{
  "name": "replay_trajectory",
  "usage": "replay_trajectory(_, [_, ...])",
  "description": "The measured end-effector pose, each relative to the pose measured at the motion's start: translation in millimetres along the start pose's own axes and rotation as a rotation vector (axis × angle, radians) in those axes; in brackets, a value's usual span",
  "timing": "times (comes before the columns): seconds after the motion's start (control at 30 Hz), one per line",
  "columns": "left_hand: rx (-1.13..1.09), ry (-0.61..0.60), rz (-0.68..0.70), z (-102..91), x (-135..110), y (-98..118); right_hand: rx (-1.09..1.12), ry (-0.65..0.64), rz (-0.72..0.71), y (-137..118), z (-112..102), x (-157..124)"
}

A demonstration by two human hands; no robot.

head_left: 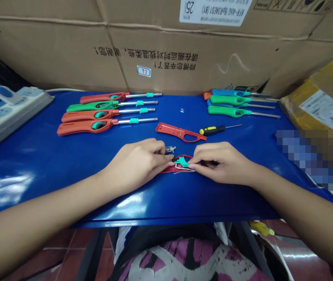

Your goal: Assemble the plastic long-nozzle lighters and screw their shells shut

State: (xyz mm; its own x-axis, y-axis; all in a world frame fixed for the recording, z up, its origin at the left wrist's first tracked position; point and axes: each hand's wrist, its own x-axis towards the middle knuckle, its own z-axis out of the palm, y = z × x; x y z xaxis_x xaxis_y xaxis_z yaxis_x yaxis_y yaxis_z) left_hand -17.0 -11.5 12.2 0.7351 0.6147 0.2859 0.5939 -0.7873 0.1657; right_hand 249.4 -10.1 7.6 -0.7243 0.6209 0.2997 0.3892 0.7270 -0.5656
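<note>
My left hand (139,162) and my right hand (220,162) meet at the middle of the blue table (38,156), both with fingers pinched over an opened red lighter shell (169,169). The right fingertips pinch a small teal trigger piece (181,161) with thin white wires under it. A small clear and metal part (170,148) lies by the left fingertips. Beyond the hands lie a separate red lighter half shell (181,132) and a yellow and black screwdriver (216,129).
Several red and green long-nosed lighters (96,113) lie in a row at the back left; several green, blue and orange ones (236,102) lie at the back right. Cardboard boxes (166,47) wall the back. A grey device (11,113) sits left, a yellow parcel (321,101) right.
</note>
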Motion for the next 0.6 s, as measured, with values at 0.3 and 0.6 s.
replay_trajectory(0.3, [0.187,-0.053,0.153,-3.9,2.2,1.0,-0.013,0.005,0.033,-1.1,1.4,1.6])
replay_trajectory(0.6, [0.275,-0.102,0.185,-7.2,1.5,4.7,-0.019,-0.039,0.026,2.4,0.8,1.3])
